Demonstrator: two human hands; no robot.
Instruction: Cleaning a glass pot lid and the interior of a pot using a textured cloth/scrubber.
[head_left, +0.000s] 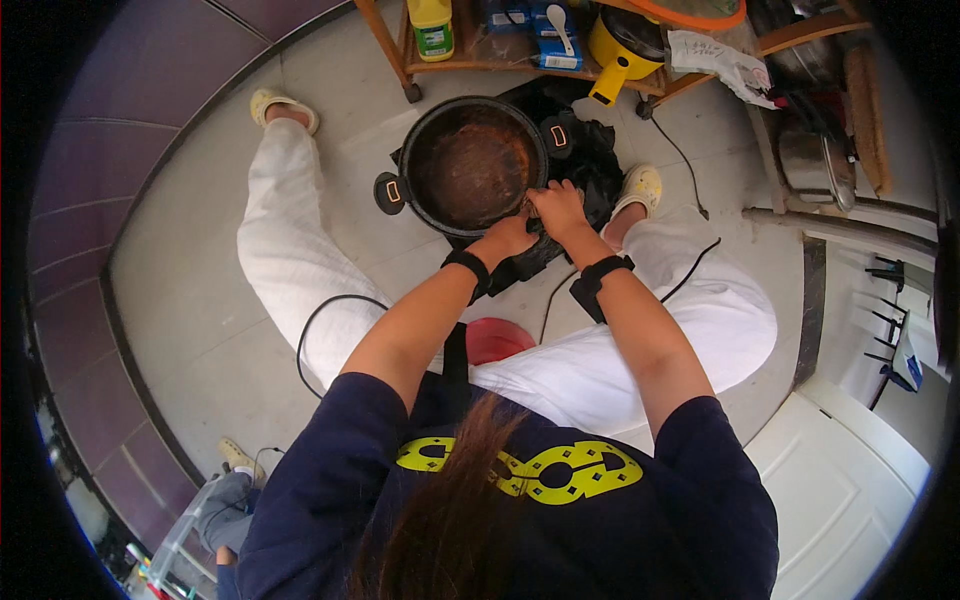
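Observation:
A round black pan (480, 169) with two side handles rests on the floor between my legs, its inside coated with reddish-brown residue. Under it and to its right lies crumpled black plastic sheeting (596, 150). My left hand (513, 235) and my right hand (561, 211) meet at the pan's lower right rim. Between their bent fingers shows a small brownish clump (532, 208), mostly covered, so its kind is unclear. Both hands appear closed on it. A black band (471, 271) circles my left wrist, and another band (600, 279) my right.
Ahead stands a wooden shelf trolley (495, 66) on casters with a yellow bottle (431, 30), a white spoon (559, 28) and a yellow-handled pot (626, 49). A black cord (679, 154) crosses the floor. Beneath me is a red seat (498, 341). Another person's leg (225, 510) shows behind left.

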